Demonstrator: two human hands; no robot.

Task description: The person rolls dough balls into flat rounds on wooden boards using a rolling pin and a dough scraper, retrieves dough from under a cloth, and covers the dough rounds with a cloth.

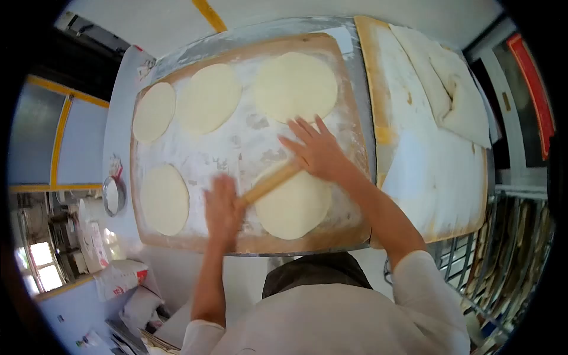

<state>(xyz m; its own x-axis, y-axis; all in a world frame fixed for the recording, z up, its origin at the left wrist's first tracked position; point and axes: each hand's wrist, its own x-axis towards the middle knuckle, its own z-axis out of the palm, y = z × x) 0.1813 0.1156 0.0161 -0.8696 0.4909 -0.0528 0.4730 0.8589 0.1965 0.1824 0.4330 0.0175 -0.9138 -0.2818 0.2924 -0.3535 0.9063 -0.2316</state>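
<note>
A wooden rolling pin [270, 184] lies at a slant over a flat round of dough [296, 207] near the front of a floured board [236, 241]. My left hand [222, 207], blurred by motion, presses on the pin's near-left end with its fingers stretched forward. On the far-right end rests the palm of my right hand [316, 148], its fingers spread out and not wrapped round the wood. The right fingertips reach the lower edge of another dough round [296, 87]. More dough rounds lie on the board: one at front left [165, 200], two at back left [209, 99].
Right of the board stands a second whitened board [429, 195] with a folded cloth [447, 83] on it. A small metal bowl of white powder [112, 196] is at the left. Plastic bags [121, 278] lie lower left; a metal rack [503, 254] stands lower right.
</note>
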